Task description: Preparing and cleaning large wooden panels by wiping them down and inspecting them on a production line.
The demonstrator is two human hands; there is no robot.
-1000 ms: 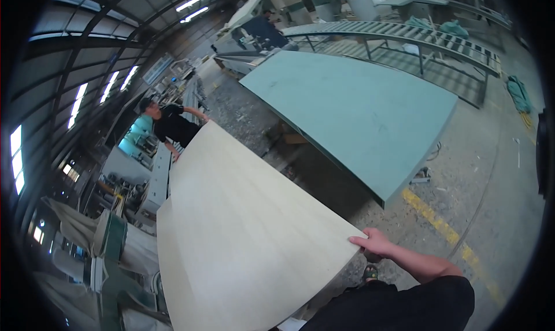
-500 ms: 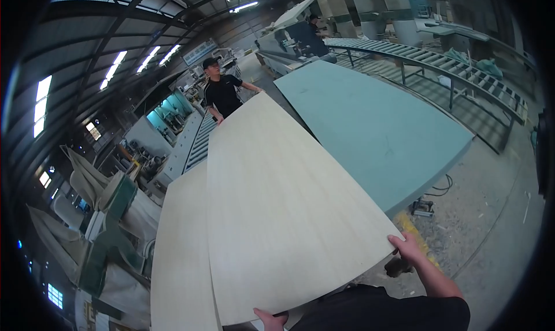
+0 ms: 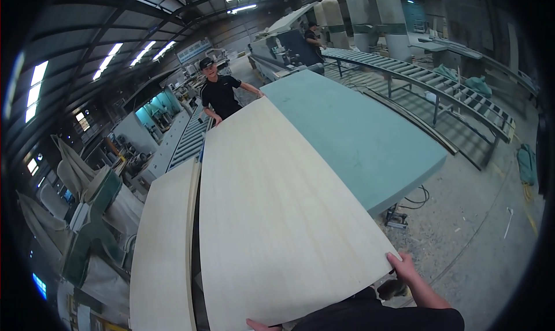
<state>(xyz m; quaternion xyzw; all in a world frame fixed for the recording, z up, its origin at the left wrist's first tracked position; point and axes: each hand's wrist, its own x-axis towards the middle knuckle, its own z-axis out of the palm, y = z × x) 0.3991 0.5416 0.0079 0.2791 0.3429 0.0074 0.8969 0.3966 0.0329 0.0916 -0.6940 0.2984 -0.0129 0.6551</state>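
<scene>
The person is holding a large pale wooden panel (image 3: pixel 277 215) that is filling the centre and lower middle of the frame. The right hand (image 3: pixel 404 267), at the lower right of the frame, is gripping the panel's near right corner, fingers closed over its edge. The left hand (image 3: pixel 263 325), at the bottom centre, is showing only as fingertips curled against the panel's near edge; how firmly it is gripping cannot be told.

At the panel's far end, in the upper middle of the frame, a co-worker in a black shirt and black cap (image 3: pixel 222 94) is standing with both arms reaching down to the far edge, one hand at each far corner.

The panel is lying just above and partly over a second pale panel (image 3: pixel 165 244), which is sitting at the lower left of the frame. To the right of the held panel, a thick teal-green slab (image 3: pixel 358 128) is stretching from the upper centre toward the right middle, its edge touching or running under the panel's long right side.

A roller conveyor (image 3: pixel 439 82) is running across the upper right. Another person (image 3: pixel 314 39) is standing near a grey machine at the top centre. Sawdust is covering the concrete floor (image 3: pixel 474 227) at the right.
</scene>
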